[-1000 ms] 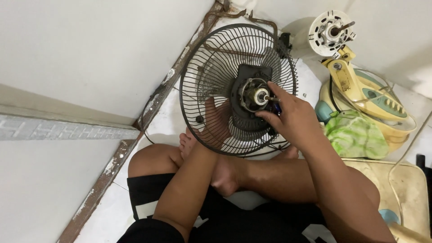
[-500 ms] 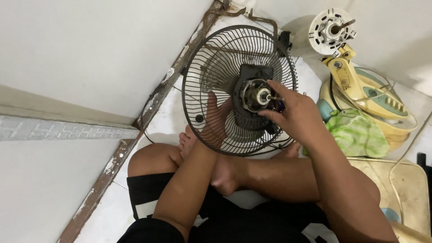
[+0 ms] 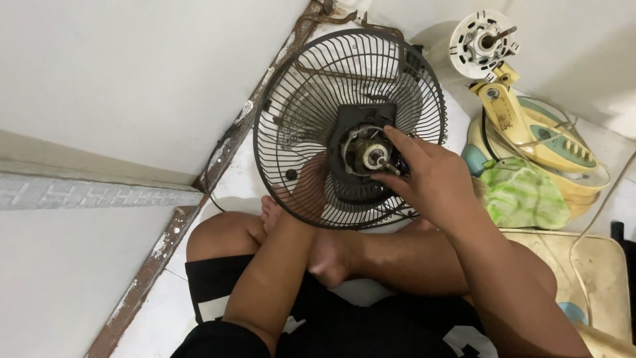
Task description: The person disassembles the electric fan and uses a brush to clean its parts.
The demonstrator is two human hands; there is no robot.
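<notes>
Right hand (image 3: 430, 179) fingertips pinched narrow on round metal motor hub (image 3: 371, 156), shaft pointing at camera. Left hand (image 3: 311, 185) behind black wire fan guard (image 3: 291, 119), bracing it; grip unclear.

Fan grille (image 3: 298, 86) stood on the floor before the crossed legs, motor (image 3: 366, 156) at its centre, left hand (image 3: 306, 189) behind the wires, right hand (image 3: 427, 179) in front touching the motor, second fan (image 3: 530, 132) to the right, cloth (image 3: 523, 192) beside it.
</notes>
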